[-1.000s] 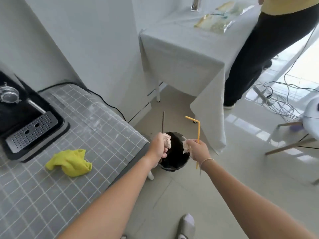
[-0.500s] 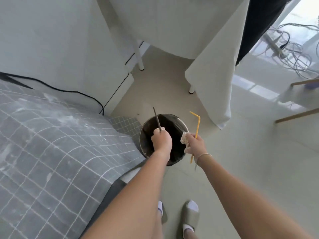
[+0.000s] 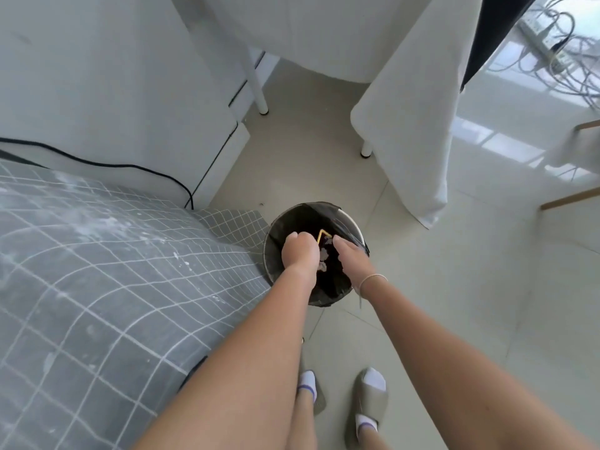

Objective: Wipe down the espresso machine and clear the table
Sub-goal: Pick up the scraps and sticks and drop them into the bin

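Note:
A round bin with a black liner stands on the floor just off the corner of the grey grid-cloth table. Both my hands hang over its mouth. My left hand is turned knuckles up with its fingers curled down, and what is under them is hidden. My right hand has its fingers stretched out and holds nothing. Between the hands, a bent yellow straw and crumpled tissues lie inside the bin. The espresso machine is out of view.
A white-draped table stands close behind the bin. A black cable runs along the wall behind the grey table. Tangled cables and a power strip lie at the top right, wooden chair legs at the right. My slippered feet are below.
My view has tipped down onto the bin. The yellow straw and tissues have left my right hand and now lie in the bin. The dark stick in my left hand is no longer visible.

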